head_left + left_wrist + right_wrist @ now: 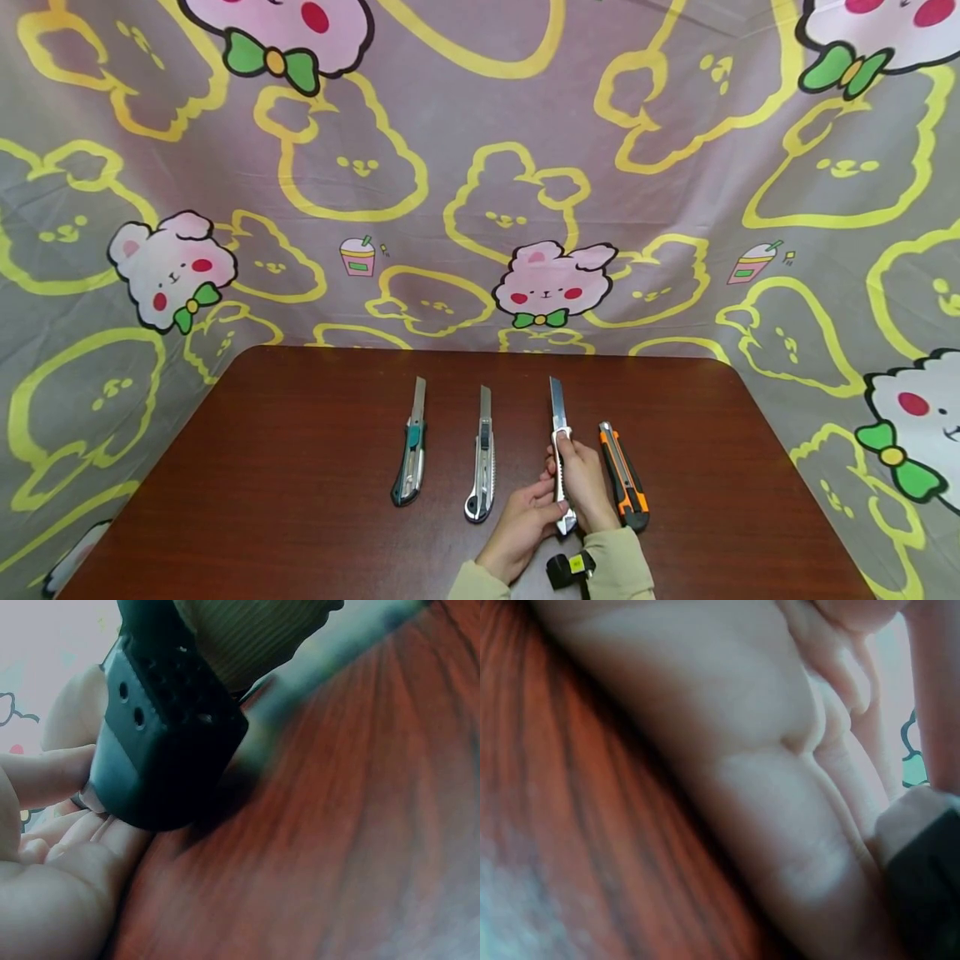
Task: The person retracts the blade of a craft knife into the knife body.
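Pinching the lower end of 1 silver knife [559, 477], the left hand [522, 523] curls thumb and fingers on it; the right hand [587, 479] grips it near the blade [557, 404]. This knife is over the table [262, 500], right of centre. Just beside the right hand lies 1 orange knife [623, 477]; left of the hands lie a 2nd silver knife [483, 471] and 1 green knife [412, 462]. Of 4 knives, 3 show long blades.

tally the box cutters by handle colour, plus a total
Teal-trimmed: 1, the teal-trimmed cutter
Silver: 2, the lying silver cutter and the held silver cutter, gripped by the left hand and right hand
Orange and black: 1, the orange-and-black cutter
Total: 4
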The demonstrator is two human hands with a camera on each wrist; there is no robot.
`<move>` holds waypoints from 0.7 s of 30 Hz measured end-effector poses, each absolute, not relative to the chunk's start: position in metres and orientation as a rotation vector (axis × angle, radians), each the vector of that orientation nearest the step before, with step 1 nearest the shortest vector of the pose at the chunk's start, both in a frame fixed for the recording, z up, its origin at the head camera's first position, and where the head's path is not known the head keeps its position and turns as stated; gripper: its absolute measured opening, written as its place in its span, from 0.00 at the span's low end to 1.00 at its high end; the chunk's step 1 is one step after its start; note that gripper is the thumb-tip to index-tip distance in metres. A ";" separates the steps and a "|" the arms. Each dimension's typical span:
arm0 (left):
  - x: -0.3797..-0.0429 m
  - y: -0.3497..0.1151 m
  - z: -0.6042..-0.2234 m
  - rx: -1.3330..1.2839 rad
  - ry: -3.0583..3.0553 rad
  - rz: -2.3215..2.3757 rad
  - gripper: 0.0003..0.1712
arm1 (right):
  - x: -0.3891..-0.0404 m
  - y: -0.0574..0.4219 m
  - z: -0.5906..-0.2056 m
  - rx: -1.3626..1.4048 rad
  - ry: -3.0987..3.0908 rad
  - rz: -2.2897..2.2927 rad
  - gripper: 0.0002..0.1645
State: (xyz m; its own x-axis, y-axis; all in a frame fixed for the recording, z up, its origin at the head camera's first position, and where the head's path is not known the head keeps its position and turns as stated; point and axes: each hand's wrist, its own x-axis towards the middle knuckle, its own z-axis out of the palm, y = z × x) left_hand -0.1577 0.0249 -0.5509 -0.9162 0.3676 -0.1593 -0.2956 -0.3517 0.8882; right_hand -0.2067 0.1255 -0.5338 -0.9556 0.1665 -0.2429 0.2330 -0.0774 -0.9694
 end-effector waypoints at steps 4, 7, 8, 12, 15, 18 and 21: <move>-0.159 0.025 -0.551 0.101 1.477 2.294 0.28 | -0.207 0.125 -0.533 0.444 2.104 -2.227 0.25; -0.159 0.025 -0.551 0.096 1.482 2.290 0.28 | -0.208 0.125 -0.533 0.424 2.097 -2.237 0.24; -0.159 0.025 -0.551 0.093 1.484 2.289 0.28 | -0.208 0.125 -0.534 0.420 2.094 -2.242 0.23; -0.159 0.024 -0.550 0.094 1.486 2.286 0.28 | -0.209 0.125 -0.535 0.419 2.101 -2.237 0.23; -0.159 0.024 -0.550 0.092 1.485 2.285 0.28 | -0.209 0.125 -0.536 0.423 2.109 -2.231 0.23; -0.159 0.025 -0.550 0.091 1.483 2.285 0.27 | -0.209 0.125 -0.536 0.431 2.112 -2.229 0.23; -0.159 0.025 -0.549 0.088 1.484 2.288 0.28 | -0.209 0.126 -0.536 0.432 2.115 -2.228 0.24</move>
State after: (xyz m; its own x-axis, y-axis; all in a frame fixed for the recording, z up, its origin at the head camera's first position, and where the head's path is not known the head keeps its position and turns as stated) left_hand -0.1594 0.0248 -0.5493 -0.9138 0.3705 -0.1666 -0.3031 -0.3488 0.8868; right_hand -0.2090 0.1256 -0.5356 -0.9604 0.1613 -0.2274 0.2187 -0.0700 -0.9733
